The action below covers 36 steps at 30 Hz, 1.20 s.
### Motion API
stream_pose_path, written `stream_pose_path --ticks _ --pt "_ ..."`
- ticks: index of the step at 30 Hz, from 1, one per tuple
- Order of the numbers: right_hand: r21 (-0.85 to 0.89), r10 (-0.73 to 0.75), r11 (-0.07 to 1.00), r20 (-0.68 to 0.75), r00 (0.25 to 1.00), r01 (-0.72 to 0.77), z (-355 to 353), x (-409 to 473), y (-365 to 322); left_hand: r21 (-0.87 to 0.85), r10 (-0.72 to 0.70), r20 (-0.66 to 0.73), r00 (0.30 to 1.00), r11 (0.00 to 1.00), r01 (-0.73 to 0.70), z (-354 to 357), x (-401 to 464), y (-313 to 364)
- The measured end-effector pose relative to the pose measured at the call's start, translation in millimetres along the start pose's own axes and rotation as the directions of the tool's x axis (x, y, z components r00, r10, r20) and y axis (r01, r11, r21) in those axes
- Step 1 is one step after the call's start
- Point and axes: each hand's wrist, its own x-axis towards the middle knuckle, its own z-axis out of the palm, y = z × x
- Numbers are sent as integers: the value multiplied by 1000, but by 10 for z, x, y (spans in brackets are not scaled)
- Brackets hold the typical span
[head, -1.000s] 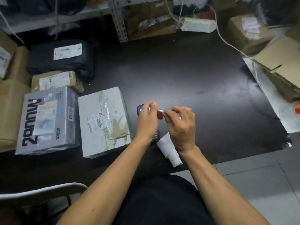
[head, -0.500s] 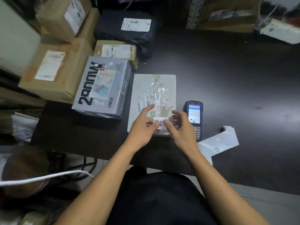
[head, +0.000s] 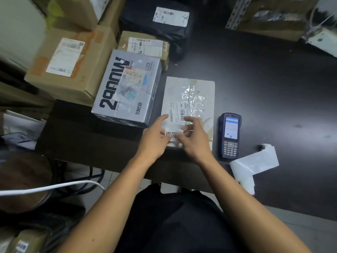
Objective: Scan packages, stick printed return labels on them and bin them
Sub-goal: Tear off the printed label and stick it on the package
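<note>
1. Grip state: my left hand (head: 155, 137) and right hand (head: 193, 141) each pinch one end of the return label (head: 173, 133), thumbs and fingertips closed on its edges.
2. Label position: it sits at the near end of the flat white package (head: 189, 101), just below the printed barcode; I cannot tell whether it is fully stuck down.
3. Progress, as I judge it: a label is printed and being applied. Pressing it flat and binning the package remain.
4. Pending stock: the grey box (head: 125, 90) lies just left of the package; brown boxes and a black bag (head: 156, 24) lie farther off, not yet labelled.
5. Surroundings: the scanner (head: 230, 136) rests on the desk (head: 255, 88) just right of the package, screen lit, with loose label backing paper (head: 255, 165) nearer and to its right.
6. Obstructions: the grey box crowds my left wrist; no bin is in view.
</note>
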Motion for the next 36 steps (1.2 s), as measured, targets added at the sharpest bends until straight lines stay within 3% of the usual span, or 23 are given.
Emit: stream_pose_path --ticks 8,12,18,21,24,26,28,32,36 --pt "-257 -99 962 -10 995 94 107 64 -19 64 58 -69 996 997 -54 -9 15 -9" --pt "-336 -103 935 37 994 110 92 69 -43 305 92 -54 994 950 -72 -43 42 -21" --pt "-533 -101 839 51 994 112 -4 93 -84 270 89 -32 996 960 -77 -81 25 -33" --pt "-514 -119 855 -72 990 65 -134 138 -23 307 68 -36 997 950 -54 -87 18 -46" --pt "-489 -174 862 -37 984 135 -116 133 10 363 121 -46 992 927 -96 -62 10 -89" --pt "-575 -211 799 7 978 176 -52 113 47 344 171 -47 984 928 -145 -19 3 -134" --pt "-623 -221 768 -38 975 150 -45 86 99 317 182 -22 983 934 -166 19 9 -201" --pt "-551 -212 832 -209 955 64 -176 3 211 189 75 84 994 978 -90 22 39 -321" --pt "-386 -108 922 -193 975 26 -247 -96 281 -35 95 151 984 995 -90 4 99 -267"
